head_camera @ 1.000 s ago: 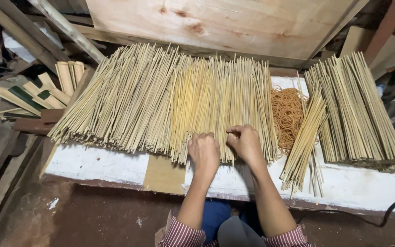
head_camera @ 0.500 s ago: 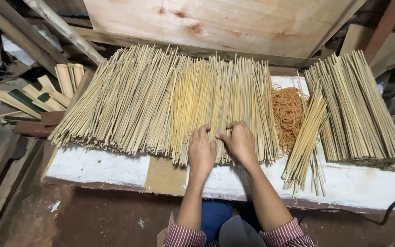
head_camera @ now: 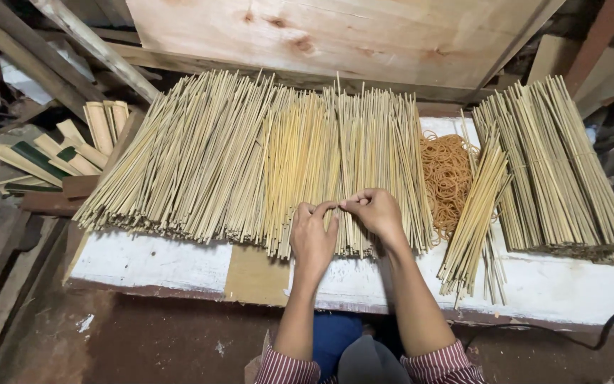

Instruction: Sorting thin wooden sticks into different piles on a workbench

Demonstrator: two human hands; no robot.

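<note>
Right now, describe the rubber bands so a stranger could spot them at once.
Start at the white-painted bench under the wide spread of loose bamboo sticks. Just right of that spread, before the slanted small bundle of sticks, lies the pile of rubber bands. It is the only orange, tangled, loopy heap among straight pale sticks.

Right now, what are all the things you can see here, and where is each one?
Loose thin bamboo sticks: one big pile, pale yellow, spread across the white-painted wooden bench.
Rubber bands: one heap, orange-brown, right of the pile.
Small slanted stick bunch: one, pale, beside the bands.
Tied stick bundles: one stack, tan, far right.
Split bamboo slats: several, cream and green, far left.
Plywood board: one, light brown, behind the bench.
Left hand: on the pile's near edge.
Right hand: fingertips pinched together on the sticks, beside the left.
</note>
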